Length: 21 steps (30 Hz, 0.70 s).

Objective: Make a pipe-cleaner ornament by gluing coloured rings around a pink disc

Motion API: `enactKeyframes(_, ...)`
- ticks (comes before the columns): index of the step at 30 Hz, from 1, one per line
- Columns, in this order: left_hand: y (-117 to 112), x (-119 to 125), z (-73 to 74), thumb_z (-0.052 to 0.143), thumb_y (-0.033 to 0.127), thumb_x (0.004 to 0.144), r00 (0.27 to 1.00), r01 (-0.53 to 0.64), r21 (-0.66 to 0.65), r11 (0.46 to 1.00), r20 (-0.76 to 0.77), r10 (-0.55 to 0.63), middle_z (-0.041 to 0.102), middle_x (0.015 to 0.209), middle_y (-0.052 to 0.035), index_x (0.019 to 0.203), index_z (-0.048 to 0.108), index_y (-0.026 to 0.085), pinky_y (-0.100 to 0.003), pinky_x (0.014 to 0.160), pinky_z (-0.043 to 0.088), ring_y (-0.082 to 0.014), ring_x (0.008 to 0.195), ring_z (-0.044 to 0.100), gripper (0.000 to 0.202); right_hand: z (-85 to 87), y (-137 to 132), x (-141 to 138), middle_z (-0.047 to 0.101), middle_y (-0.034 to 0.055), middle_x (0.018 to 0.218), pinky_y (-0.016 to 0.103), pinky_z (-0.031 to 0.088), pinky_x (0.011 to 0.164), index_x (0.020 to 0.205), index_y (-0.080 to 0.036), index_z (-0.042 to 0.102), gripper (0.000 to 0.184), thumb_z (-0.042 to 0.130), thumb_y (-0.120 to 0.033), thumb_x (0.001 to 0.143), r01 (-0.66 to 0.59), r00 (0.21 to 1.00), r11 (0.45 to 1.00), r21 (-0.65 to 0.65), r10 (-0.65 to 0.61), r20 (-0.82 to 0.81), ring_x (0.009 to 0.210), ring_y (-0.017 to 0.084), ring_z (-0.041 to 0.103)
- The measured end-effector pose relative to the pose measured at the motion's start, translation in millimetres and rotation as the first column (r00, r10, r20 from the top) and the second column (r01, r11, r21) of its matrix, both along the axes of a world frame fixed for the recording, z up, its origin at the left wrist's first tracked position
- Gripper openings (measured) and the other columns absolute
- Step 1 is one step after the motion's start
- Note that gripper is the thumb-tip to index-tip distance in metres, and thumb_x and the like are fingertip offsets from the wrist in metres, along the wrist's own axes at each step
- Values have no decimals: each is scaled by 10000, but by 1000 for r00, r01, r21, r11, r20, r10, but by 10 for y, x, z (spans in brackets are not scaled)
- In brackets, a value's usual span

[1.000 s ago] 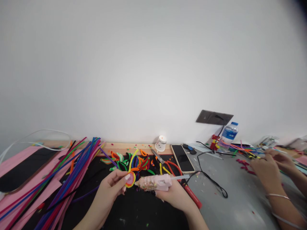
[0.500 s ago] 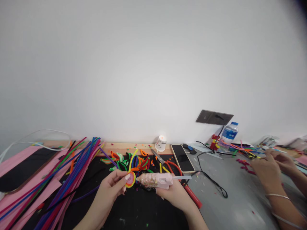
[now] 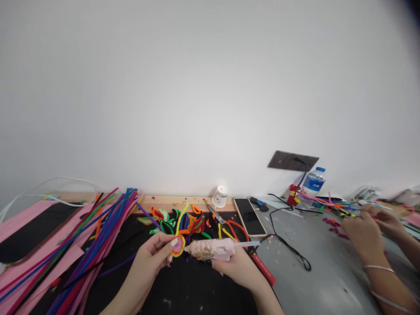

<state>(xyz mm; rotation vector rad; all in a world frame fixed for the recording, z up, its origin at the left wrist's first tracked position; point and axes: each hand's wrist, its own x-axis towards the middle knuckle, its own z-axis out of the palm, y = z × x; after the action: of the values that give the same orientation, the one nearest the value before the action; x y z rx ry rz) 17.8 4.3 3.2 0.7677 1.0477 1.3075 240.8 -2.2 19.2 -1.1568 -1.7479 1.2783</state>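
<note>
My left hand (image 3: 151, 258) pinches a small coiled pipe-cleaner disc (image 3: 178, 246), pink in the middle with orange and yellow rings. My right hand (image 3: 236, 267) grips a pink glue gun (image 3: 213, 249) lying level, its nozzle touching the disc's right edge. A clear glue stick (image 3: 246, 243) pokes out of the gun's back. Both hands hover over a black mat (image 3: 183, 288). Just behind them lies a heap of bent coloured pipe-cleaner pieces (image 3: 179, 219).
Long pipe cleaners (image 3: 98, 236) fan out on the left over pink sheets (image 3: 19, 218). Scissors (image 3: 215, 213), a phone (image 3: 250, 216), a small white pot (image 3: 219, 196), a black cable (image 3: 288, 245) and a water bottle (image 3: 313, 181) lie behind. Another person's hands (image 3: 370, 227) work at the right.
The glue gun's nozzle stays at the disc; the gun shifted slightly right and back. The other person's hands moved a little.
</note>
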Motion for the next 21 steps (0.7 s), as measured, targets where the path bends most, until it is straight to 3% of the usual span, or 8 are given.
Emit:
enactKeyframes(4,-2,0,4,838,363,521,999,-23,0,1000,-35,23,619,553,32,656,693,154,-220,451,380,-99,447,478,288,-9,-1,-10,596,-40,613,181,362,488,761,-155,708,201,569,-50,660,15,999,1000,-16,-14,44,519,95,449)
enactKeyframes(8,-3,1,-14,834,383,530,999,-20,3,1000,-42,20,611,560,37,674,693,157,-219,458,384,-100,455,480,302,-12,-5,-16,588,-40,597,179,371,482,712,-159,688,160,589,-56,639,32,998,999,-5,-31,55,517,98,452)
enactKeyframes(16,6,-11,-67,837,360,571,1000,28,-9,1000,6,-28,623,601,33,706,703,149,-195,465,394,-84,483,475,285,-9,0,-5,680,-9,746,226,487,633,795,-175,703,185,588,-79,686,63,998,998,22,-63,-6,677,151,595)
enactKeyframes(21,-3,-12,-55,847,351,563,999,23,-14,1000,33,-23,623,591,40,701,708,152,-179,465,399,-74,487,477,280,-4,0,-7,688,8,803,238,482,658,865,-166,704,228,580,-79,694,52,999,998,24,-52,0,710,163,605)
